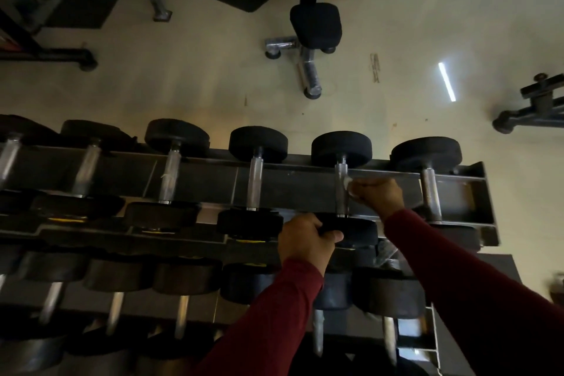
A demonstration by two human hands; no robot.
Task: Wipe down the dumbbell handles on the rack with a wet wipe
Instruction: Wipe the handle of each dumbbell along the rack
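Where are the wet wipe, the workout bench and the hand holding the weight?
wet wipe point(348, 185), head view, white edge beside handle
workout bench point(314, 24), head view, seat pad
left hand point(306, 238), head view, back of hand

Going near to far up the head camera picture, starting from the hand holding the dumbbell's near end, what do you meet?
left hand gripping the near weight head → right hand pressing the wet wipe to the handle → far weight head → bare floor → black padded bench
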